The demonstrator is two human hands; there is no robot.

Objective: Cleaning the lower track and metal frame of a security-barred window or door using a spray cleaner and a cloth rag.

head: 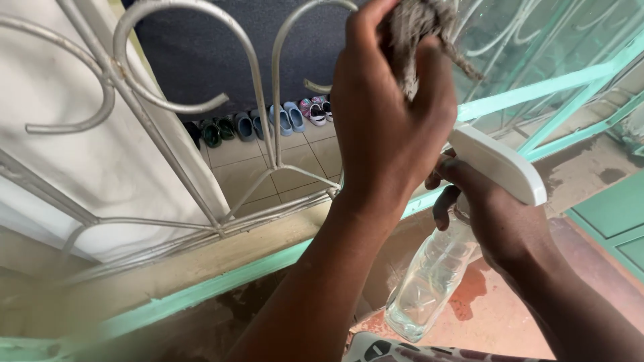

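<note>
The grey rag (419, 33) is bunched in the left hand (389, 114), fingers folded tight around it with frayed ends hanging out past the thumb, and it is pressed up against the window pane (537, 40); wadded like that it gives the palm a thick pad to push on the glass. The left forearm rises steeply from the bottom of the view, wrist bent slightly so the back of the hand faces the camera.

Just below and right of the rag, the right hand (496, 214) is wrapped closed around the neck of a clear plastic spray bottle (433, 275), one finger curled at the front under the white trigger head (500, 164). The bottle hangs tilted, base toward the person and nozzle aimed up at the pane, kept near the rag. It looks nearly empty.

Left of the rag runs a white curled metal window grille (168, 114); through it, well below, a row of shoes (282, 121) on a tiled floor. The mint-green frame (201, 291) crosses beneath the rag
</note>
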